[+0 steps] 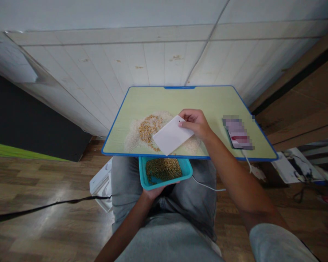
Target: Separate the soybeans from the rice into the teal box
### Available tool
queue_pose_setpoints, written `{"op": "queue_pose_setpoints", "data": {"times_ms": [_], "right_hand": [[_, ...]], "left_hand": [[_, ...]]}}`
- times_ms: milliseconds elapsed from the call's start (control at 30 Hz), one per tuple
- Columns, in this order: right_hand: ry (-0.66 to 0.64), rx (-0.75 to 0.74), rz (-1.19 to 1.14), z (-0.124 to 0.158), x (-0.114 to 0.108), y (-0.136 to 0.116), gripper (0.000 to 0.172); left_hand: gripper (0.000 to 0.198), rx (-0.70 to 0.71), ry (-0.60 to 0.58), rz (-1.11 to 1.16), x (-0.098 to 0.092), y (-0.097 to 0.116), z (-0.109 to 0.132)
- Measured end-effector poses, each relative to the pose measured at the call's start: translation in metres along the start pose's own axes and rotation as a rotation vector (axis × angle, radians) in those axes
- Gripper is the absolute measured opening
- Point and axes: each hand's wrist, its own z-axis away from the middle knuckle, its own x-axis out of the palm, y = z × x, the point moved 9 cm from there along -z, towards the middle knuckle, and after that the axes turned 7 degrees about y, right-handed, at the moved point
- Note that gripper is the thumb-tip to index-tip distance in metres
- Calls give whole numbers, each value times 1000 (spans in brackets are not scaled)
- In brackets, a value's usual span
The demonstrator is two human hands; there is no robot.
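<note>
My right hand [196, 123] pinches a white card [171, 135] by its far corner and holds it tilted over a pile of rice [133, 133] mixed with soybeans [149, 129] on the small green table [207, 98]. The card's lower corner reaches toward the table's near edge. My left hand [154, 190] holds a teal tray [187, 171] from below, just under that near edge, over my lap. The tray holds a layer of soybeans [162, 169].
A phone [237, 134] lies on the table's right side with a white cable [207, 186] running off the edge. A white box [101, 183] sits on the wood floor at left, beside a black cable [43, 208]. White panelled wall behind; cardboard [303, 98] at right.
</note>
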Motion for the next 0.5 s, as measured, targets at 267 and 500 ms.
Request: {"op": "queue_pose_setpoints", "data": {"times_ms": [267,500], "right_hand": [[43,-3,-7,-1,-6,0,24],[58,-9,26,-2,-12,0,24]], "left_hand": [[75,-25,-105,32,-1,-2,-3],[76,-9,-133,2,-9,0,-12]]}}
